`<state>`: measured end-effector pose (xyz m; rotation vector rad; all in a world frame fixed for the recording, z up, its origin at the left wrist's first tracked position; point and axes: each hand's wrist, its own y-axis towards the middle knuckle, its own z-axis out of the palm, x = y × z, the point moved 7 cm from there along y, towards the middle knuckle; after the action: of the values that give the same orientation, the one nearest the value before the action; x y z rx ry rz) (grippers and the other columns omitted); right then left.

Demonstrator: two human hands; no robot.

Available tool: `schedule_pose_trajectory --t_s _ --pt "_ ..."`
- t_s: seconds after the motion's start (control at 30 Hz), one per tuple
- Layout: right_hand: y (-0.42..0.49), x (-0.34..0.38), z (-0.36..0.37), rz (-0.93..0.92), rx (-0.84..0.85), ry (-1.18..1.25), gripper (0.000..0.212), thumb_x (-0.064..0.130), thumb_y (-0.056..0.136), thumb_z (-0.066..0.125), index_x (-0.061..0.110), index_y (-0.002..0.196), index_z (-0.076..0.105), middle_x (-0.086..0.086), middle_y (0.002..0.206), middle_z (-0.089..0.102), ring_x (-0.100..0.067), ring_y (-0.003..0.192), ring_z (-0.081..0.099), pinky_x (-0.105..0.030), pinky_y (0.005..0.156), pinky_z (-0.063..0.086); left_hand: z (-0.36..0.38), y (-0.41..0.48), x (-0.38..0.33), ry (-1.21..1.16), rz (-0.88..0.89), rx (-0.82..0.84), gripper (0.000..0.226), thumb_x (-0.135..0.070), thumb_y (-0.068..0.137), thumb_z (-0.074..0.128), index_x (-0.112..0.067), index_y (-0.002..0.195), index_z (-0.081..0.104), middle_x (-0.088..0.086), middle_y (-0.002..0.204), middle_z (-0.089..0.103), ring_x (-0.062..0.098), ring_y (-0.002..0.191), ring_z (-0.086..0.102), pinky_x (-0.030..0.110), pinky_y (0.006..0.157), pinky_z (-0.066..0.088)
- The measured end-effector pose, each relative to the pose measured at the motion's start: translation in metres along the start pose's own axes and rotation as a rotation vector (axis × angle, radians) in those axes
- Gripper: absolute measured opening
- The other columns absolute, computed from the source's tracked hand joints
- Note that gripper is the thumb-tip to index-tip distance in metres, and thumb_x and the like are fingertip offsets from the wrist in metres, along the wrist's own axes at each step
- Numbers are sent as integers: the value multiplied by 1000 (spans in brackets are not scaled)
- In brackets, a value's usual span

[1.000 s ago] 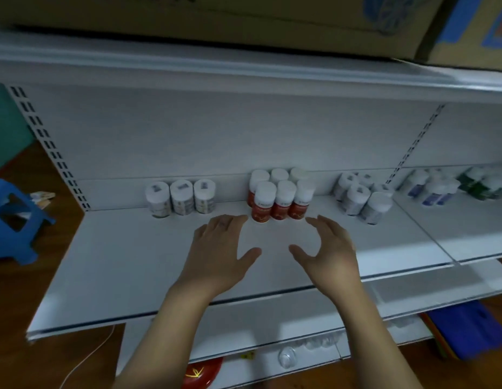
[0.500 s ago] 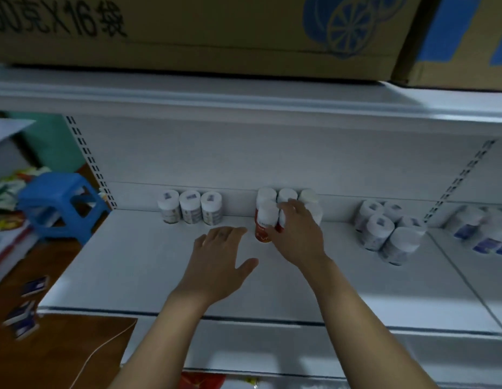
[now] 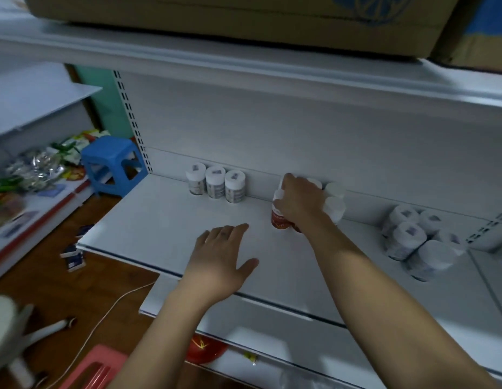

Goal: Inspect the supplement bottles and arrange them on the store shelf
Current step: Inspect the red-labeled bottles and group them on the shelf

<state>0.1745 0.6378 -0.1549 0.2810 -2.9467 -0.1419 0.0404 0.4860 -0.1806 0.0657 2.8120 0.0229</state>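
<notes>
On the white shelf (image 3: 165, 226) stands a cluster of red-labelled supplement bottles (image 3: 279, 220) with white caps near the back wall. My right hand (image 3: 299, 202) lies over the top of this cluster, its fingers curled round a bottle in the cluster's middle, which it mostly hides. My left hand (image 3: 221, 256) rests flat on the shelf in front, fingers straight, holding nothing. Three white bottles (image 3: 216, 183) stand in a row to the left. Several white bottles with bluish labels (image 3: 412, 237) sit grouped to the right.
Cardboard boxes (image 3: 244, 15) sit on the shelf above. A blue stool (image 3: 112, 164) stands on the floor to the left, beside a low shelf with packets (image 3: 33, 169). A pink stool (image 3: 95, 369), a white cable (image 3: 109, 307) and small cards lie on the wooden floor.
My right hand has reached forward from the shelf front onto the red-labelled cluster and closed over a bottle. My left hand stayed flat on the shelf. My view has turned to the left.
</notes>
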Motion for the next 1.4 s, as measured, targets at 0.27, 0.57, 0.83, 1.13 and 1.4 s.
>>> schedule_pose_trajectory --t_s 0.27,0.57,0.83,1.13,1.4 --pt "-85 -14 -46 45 -36 358 38 41 84 66 21 115 56 4 107 63 -21 99 60 -31 81 45 -4 -21 -19 -47 61 -86 84 -67 81 33 -23 152 27 0 146 46 23 134 41 37 107 32" --pt "-180 -75 -76 181 -155 926 22 28 70 81 27 82 63 12 85 69 0 78 63 -20 68 48 -15 -39 -90 -339 337 77 109 -57 69 78 -57 144 -2 -23 148 22 0 133 30 21 104 33" --pt "-211 -107 -72 296 -193 1416 24 8 78 77 4 94 59 3 64 68 -6 59 64 -17 53 48 -6 -60 -155 -405 469 335 136 -45 55 91 -70 133 -17 -53 136 -25 -30 120 20 2 88 40" --pt "-223 -118 -54 393 -107 1457 28 27 83 74 6 97 61 2 74 71 -8 66 66 -21 59 49 7 -67 -166 -525 499 280 134 -44 52 92 -53 148 -1 -40 142 7 -22 121 31 -2 87 37" --pt "-249 -108 -10 382 298 1670 45 28 85 70 11 125 62 -12 113 72 -27 106 68 -41 89 53 7 -61 -156 -512 475 178 127 -49 54 89 -56 145 1 -46 135 5 -21 123 27 -6 90 28"
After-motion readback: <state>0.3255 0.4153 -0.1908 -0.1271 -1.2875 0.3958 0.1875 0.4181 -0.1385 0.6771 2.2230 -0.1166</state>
